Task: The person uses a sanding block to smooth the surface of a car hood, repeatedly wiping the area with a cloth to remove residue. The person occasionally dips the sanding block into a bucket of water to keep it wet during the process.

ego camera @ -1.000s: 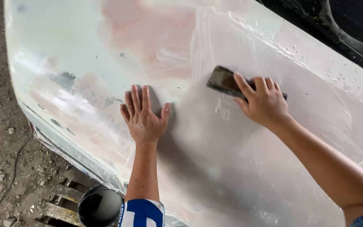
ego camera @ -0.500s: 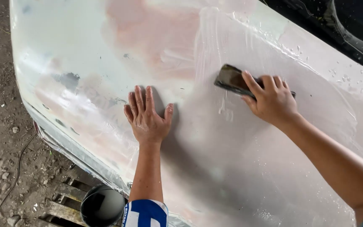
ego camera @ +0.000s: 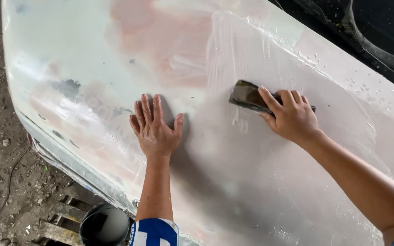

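Wet-sanding is underway: right hand (ego camera: 292,119) fingers are clamping the dark flat sanding block (ego camera: 248,96) on the wet, primed white car panel (ego camera: 83,54); left hand (ego camera: 155,130), fingers spread, is bracing. Next call: an even-pressure stroke.

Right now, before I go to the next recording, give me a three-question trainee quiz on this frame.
1. True or false: the left hand lies flat, fingers spread, on the pale car panel.
2. Which does the right hand press against the panel? A) a spray can B) a dark sanding block C) a hammer
3. Fill in: around the block the panel looks ____ and glossy, with droplets.

Key: 1 true. 2 B. 3 wet.
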